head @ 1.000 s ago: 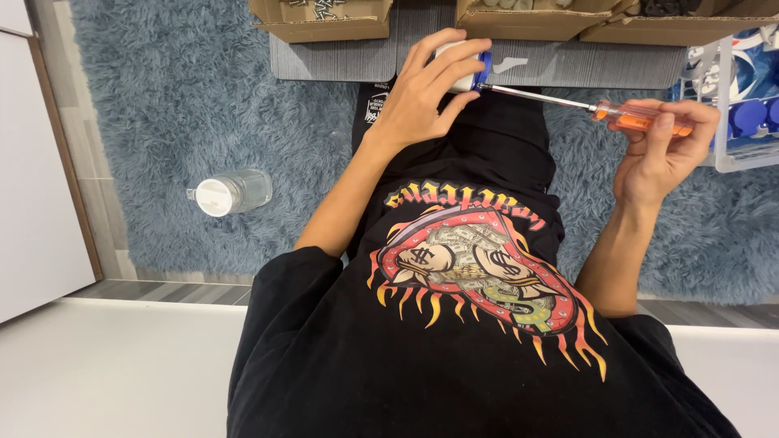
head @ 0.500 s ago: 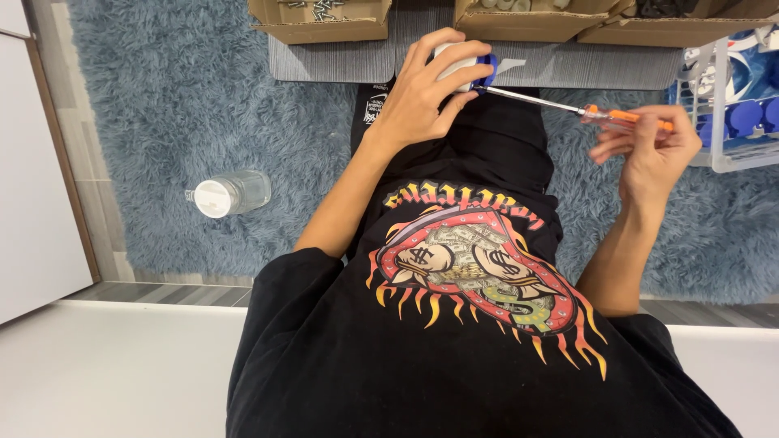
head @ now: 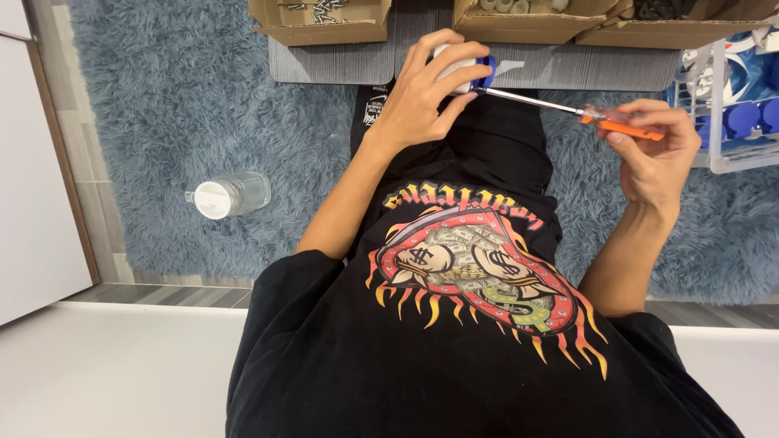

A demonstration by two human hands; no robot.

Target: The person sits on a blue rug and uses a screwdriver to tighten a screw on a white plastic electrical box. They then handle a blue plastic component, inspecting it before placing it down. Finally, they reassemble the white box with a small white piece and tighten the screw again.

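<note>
Two hands are engaged: a small white-and-blue part (head: 462,66) is clasped in the left hand (head: 426,93), while a screwdriver (head: 584,113) is pinched by its orange handle in the right hand (head: 657,154), tip set against the part. Fastening appears underway; steady turning is called for next.

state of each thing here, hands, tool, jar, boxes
left hand: closed around a small white and blue part
right hand: gripping the screwdriver by its orange handle
screwdriver: tip against the part, shaft nearly level
clear jar: on its side on the blue rug, white lid on
cardboard box: open, screws inside
white basket: holds blue pieces
</note>
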